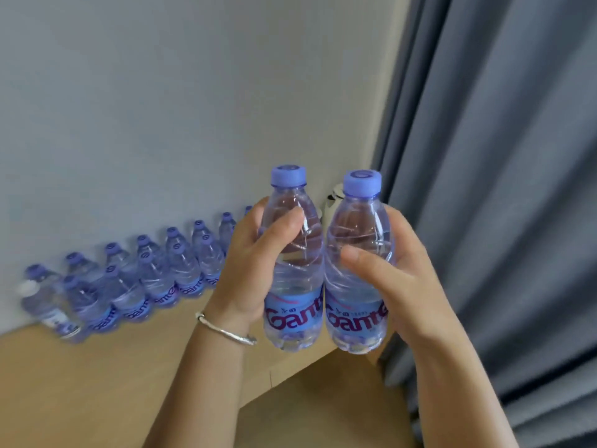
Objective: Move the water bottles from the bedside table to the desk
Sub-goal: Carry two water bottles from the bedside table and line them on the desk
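Head view, left hand: the left hand (250, 266) grips the left bottle (293, 253) around its upper body, thumb across the front, the other fingers hidden behind the plastic.
Head view, right hand: the right hand (392, 273) grips the right bottle (358, 263) the same way, thumb on the front, fingers wrapped out of sight round the far side.
Held bottles: both upright, side by side, touching or nearly so at the label band; purple caps on, clear water inside, blue labels with part of the lettering cut off where the two bodies meet.
Position: both are held in the air above the near right corner of the wooden surface (97, 383).
Row on the surface: more bottles (155, 273) stand in two lines along the wall (161, 92), blurred; the far end of the row is hidden behind the left hand, so the count cannot be told.
Odd one: a bottle with a white cap (45, 305) stands at the left end, its label too soft to read.
Wrist: a silver bangle (223, 329) sits on the left wrist.
Behind the held bottles: a white object (332, 198), mostly covered, cannot be identified.
Right side: a grey curtain (500, 189) hangs in folds, cut off by the frame edge.
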